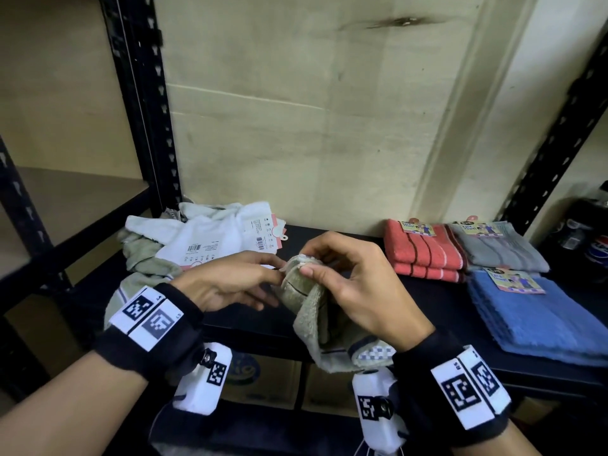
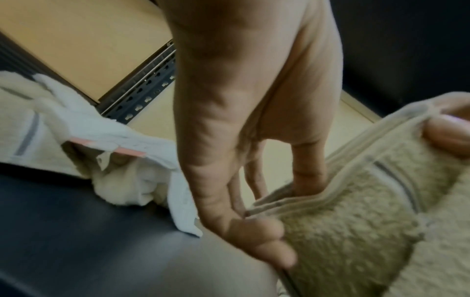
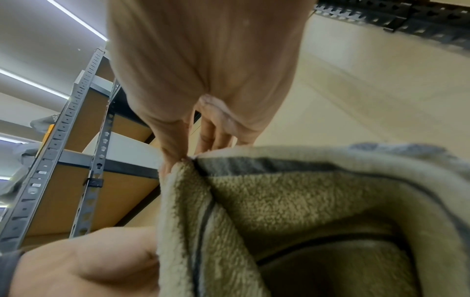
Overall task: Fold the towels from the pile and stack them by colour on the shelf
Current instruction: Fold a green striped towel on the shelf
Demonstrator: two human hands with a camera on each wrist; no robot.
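Both hands — left hand (image 1: 230, 281) and right hand (image 1: 345, 284) — pinch the hemmed top edge of a soft, limp olive-beige terry towel (image 1: 316, 320) above the near black shelf (image 1: 437, 311) — best gripped at corners.

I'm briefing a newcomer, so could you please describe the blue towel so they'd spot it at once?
Look at the black shelf, right end. The blue towel lies folded at the front, nearer than the red towels and grey towel. It's the only blue one.
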